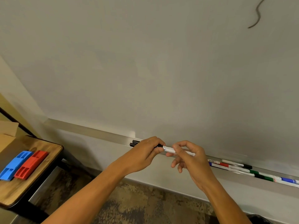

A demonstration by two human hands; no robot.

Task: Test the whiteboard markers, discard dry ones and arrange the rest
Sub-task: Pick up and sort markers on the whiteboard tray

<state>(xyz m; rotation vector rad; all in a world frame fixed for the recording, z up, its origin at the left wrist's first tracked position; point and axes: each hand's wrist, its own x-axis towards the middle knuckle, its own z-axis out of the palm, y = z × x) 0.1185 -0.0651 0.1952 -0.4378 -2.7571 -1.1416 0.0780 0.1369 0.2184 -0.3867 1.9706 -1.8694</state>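
While you are standing at the whiteboard [161, 70], you are holding one marker [174, 150] between both hands just in front of the tray [97, 132], a little below the centre of the frame. Your left hand [144, 152] is curling round the black cap end, and your right hand [189, 156] is pinching the white barrel between thumb and forefinger, its other fingers hanging loose below. The marker's long axis is running left to right, dipping slightly toward the lower right, almost parallel with the tray, so cap and barrel are lying in one line between your two hands. That line is what the coming move is turning on: judging by the grip, you are either pulling the cap off or pressing it on, and I cannot tell which.

Behind your left hand, two black markers [135, 142] are lying in the tray. Toward the lower right, a loose group of markers [252, 172] with red, blue, green and black caps is waiting in the tray. At upper right, a dark squiggle [257, 13] is marking the board. At lower left, a blue holder [14, 164] and a red holder [30, 164] are sitting side by side on the counter [48, 152].
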